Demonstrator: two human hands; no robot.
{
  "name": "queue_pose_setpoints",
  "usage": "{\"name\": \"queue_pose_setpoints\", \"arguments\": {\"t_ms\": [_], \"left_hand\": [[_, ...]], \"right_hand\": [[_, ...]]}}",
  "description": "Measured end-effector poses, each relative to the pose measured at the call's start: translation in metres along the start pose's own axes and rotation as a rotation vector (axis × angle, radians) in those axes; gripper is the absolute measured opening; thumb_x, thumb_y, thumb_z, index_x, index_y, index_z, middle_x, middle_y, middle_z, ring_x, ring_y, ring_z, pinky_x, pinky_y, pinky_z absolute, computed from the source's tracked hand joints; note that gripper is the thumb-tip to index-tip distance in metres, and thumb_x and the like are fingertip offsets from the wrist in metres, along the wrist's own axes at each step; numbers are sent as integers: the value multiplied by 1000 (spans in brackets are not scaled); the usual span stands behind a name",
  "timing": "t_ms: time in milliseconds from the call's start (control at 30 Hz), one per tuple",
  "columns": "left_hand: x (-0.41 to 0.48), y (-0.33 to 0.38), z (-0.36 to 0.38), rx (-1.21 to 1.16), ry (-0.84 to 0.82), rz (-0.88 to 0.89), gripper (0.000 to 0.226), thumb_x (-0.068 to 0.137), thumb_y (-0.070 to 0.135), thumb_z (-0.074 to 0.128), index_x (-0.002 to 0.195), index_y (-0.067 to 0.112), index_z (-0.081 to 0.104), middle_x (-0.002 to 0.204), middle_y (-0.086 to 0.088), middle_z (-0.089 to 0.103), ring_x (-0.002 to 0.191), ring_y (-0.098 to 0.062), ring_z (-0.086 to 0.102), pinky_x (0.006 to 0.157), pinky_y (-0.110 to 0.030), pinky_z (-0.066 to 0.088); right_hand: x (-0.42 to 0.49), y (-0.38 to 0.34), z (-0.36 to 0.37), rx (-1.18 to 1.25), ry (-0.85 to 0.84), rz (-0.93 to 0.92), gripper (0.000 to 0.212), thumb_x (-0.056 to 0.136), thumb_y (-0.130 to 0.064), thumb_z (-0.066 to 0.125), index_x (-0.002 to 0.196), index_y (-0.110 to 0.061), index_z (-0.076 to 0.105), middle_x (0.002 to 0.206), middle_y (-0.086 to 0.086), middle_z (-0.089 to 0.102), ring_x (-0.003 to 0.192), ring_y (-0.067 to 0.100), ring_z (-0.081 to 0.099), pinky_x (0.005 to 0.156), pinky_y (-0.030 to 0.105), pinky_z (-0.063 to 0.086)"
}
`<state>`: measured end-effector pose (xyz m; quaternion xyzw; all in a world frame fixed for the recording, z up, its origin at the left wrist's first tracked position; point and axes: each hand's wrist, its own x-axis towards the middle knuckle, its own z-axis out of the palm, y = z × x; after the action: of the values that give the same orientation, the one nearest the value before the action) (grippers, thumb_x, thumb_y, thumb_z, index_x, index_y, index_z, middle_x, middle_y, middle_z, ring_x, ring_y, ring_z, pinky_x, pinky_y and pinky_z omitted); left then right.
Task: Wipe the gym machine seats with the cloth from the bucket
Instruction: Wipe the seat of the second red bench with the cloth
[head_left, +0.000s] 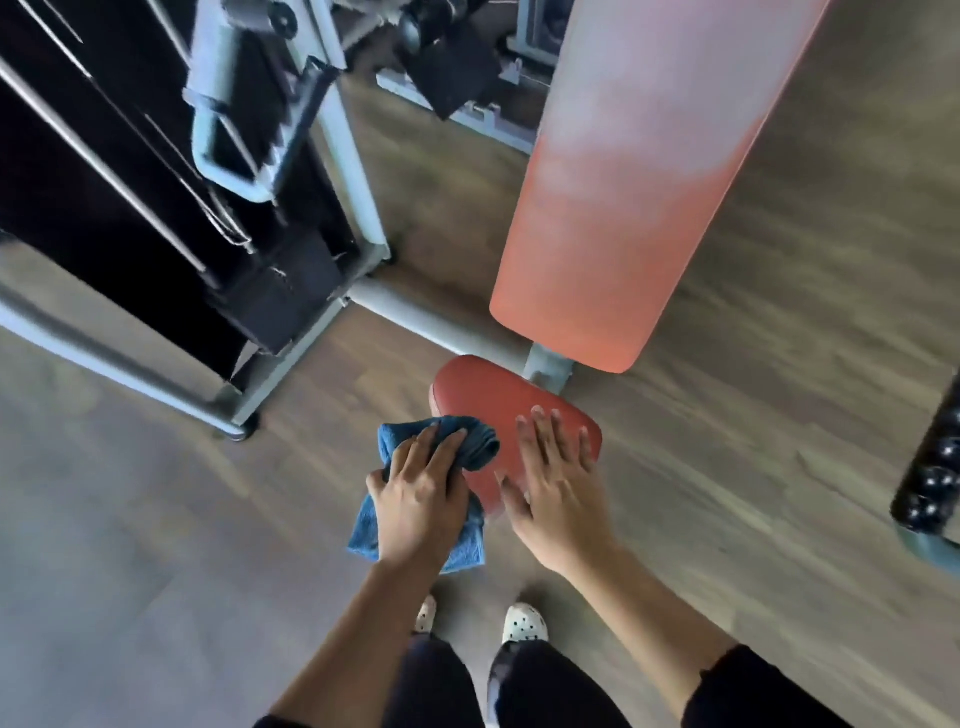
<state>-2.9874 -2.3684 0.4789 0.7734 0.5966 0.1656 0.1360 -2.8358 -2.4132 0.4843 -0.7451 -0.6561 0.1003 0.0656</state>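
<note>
A small red padded seat (488, 395) sits low in the middle of the view, with a long red back pad (623, 208) rising beyond it. My left hand (418, 499) presses a blue cloth (470, 444) against the seat's left edge, fingers laid over the cloth and part of it hanging below the palm. My right hand (558, 483) lies flat on the right half of the seat with fingers straight and spread. No bucket is in view.
A grey steel machine frame (343, 171) with a dark weight stack (130, 208) stands at the left. A rack of black dumbbells (930, 483) is at the right edge. Wooden floor (779, 415) surrounds the bench. My feet in white spotted shoes (524, 623) stand just before the seat.
</note>
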Motion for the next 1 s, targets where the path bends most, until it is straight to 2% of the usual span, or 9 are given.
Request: {"name": "queue_pose_setpoints", "arguments": {"t_ms": [167,533,700,833,933,1000], "left_hand": [[54,-27,54,4,-129,98,43,81,33,39,112,27,67,120,2,64,108,-21,61,76,-43,41],[120,-78,163,9,-303,302,46,80,35,37,114,26,66,121,0,64,108,-21,60,77,-45,43],[126,-96,203,19,-367,348,44,81,38,39,115,27,66,122,1,63,110,-21,59,80,-51,45],[127,-103,224,15,-307,363,42,81,33,43,116,29,65,123,1,62,112,-20,58,83,-52,43],[129,-105,241,6,-299,427,43,82,33,43,119,28,63,127,-1,60,114,-22,57,84,-51,43],[125,-106,254,93,-328,500,45,90,37,37,131,33,52,141,2,47,129,-22,45,93,-51,37]], "right_hand": [[32,4,49,25,20,201,63,95,-46,28,141,-5,41,147,17,38,138,33,32,114,51,19],[91,-2,155,103,39,496,63,91,-43,29,136,-3,48,143,18,44,134,36,38,110,56,27],[102,4,195,84,55,535,61,92,-41,29,135,-2,48,142,19,45,133,36,40,109,56,28],[108,18,220,83,95,541,61,91,-39,29,136,-1,47,143,19,43,135,36,38,109,55,25],[111,32,239,82,105,541,67,91,-42,20,141,-2,40,149,18,35,140,35,28,113,52,17],[110,41,252,74,125,521,74,88,-45,10,146,-4,31,154,15,25,144,31,17,116,48,7]]}}
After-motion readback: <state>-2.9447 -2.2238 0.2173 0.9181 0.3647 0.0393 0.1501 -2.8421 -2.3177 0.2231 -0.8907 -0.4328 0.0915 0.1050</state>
